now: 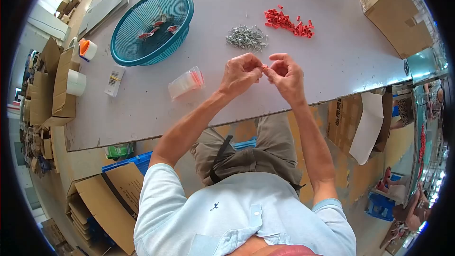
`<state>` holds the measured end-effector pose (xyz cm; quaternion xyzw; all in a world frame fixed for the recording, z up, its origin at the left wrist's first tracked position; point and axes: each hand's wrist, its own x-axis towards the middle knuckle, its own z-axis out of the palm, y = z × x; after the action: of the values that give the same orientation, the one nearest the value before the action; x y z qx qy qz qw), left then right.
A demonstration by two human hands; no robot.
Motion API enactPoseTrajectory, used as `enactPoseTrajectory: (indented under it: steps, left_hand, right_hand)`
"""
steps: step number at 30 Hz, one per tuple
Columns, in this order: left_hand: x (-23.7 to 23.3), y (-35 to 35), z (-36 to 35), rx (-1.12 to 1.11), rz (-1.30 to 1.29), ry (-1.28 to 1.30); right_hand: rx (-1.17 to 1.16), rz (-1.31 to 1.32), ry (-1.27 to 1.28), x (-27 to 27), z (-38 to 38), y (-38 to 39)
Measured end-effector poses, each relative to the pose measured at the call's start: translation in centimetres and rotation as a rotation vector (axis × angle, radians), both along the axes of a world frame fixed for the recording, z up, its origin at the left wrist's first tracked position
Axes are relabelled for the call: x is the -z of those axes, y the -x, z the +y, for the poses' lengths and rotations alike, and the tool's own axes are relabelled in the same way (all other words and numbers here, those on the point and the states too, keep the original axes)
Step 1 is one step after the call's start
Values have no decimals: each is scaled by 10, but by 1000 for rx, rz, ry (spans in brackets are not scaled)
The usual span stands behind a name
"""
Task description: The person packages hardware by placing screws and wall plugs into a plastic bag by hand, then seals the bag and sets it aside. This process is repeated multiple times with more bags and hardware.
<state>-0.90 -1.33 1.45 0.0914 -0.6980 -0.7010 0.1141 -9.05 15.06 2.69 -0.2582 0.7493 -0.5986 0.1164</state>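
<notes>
Above the table, my left hand (241, 73) and my right hand (287, 78) meet with thumbs and forefingers pinched. Between their fingertips shows a small red piece (265, 67), mostly covered by the fingers. Just beyond my left hand lies a heap of silver screws (246, 38). A scattered pile of short red plastic tubes (289, 22) lies farther back, to the right of the screws. To the left of my left hand is a stack of clear plastic bags with red edges (187, 83).
A teal plastic basket (152, 28) with a few red-and-white packets stands at the left. Near it are a small white box (114, 80) and an orange-cored tape roll (87, 49). Cardboard boxes stand at the right (398, 14) and left (64, 83) ends.
</notes>
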Motion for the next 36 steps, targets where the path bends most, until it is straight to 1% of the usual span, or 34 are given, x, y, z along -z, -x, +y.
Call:
enactPoseTrajectory:
  steps: [1,2,4,5,7,8,10,11,13,14,16,17,19,20,22,25,26,28,30,31,32,33,34,35,36]
  left_hand:
    - [0,0,-1,23,2,4]
    - [1,-1,0,20,2,0]
    - [3,-1,2,62,29,-51]
    - [5,1,2,61,28,-53]
    - [10,3,4,72,70,78]
    - [13,2,5,73,68,77]
    - [8,-2,8,9,195,428]
    - [6,-2,8,13,195,430]
    - [5,-1,8,2,174,473]
    - [6,0,10,4,175,473]
    - [8,3,14,-27,266,536]
    - [10,2,15,-22,263,536]
    - [6,3,13,-66,136,386]
    - [4,2,9,-68,135,385]
    - [0,3,0,37,-45,-74]
    - [0,2,-6,56,-76,-133]
    - [0,3,-6,64,-74,-134]
    - [0,3,-4,94,-96,-127]
    - [-2,2,-2,116,-114,-26]
    - [5,1,-4,125,-69,21]
    - [2,-1,-3,119,-79,54]
    - [-6,-4,0,113,-99,101]
    - [-2,-2,-1,123,-91,83]
    - [1,-2,-5,145,-59,108]
    - [14,0,-7,140,-29,47]
  right_hand:
    - [-49,-154,9,-2,3,4]
    - [-52,-154,5,-2,6,5]
    - [-157,-385,22,-4,11,8]
    - [-158,-386,20,-4,11,9]
    - [-132,-374,88,0,12,8]
    - [-131,-377,88,3,13,9]
    - [-161,-297,97,9,14,11]
    - [-158,-297,100,12,14,10]
    - [-39,-143,23,13,11,1]
    - [-37,-142,24,16,8,-4]
    - [174,624,-259,20,3,-12]
    - [178,619,-260,19,5,-14]
    - [129,474,-152,9,7,-16]
    - [127,474,-153,8,10,-15]
    - [92,358,-34,4,21,-7]
    - [8,320,-43,-4,27,0]
    - [15,323,-46,-7,27,2]
    - [-49,315,-57,-9,25,1]
    - [-75,331,-117,-3,24,4]
    - [-73,351,-53,7,21,5]
    - [-114,315,-40,7,21,5]
    - [-112,360,18,7,20,2]
    - [-120,434,44,14,22,4]
    - [-119,382,50,27,19,6]
    - [-98,323,7,12,26,0]
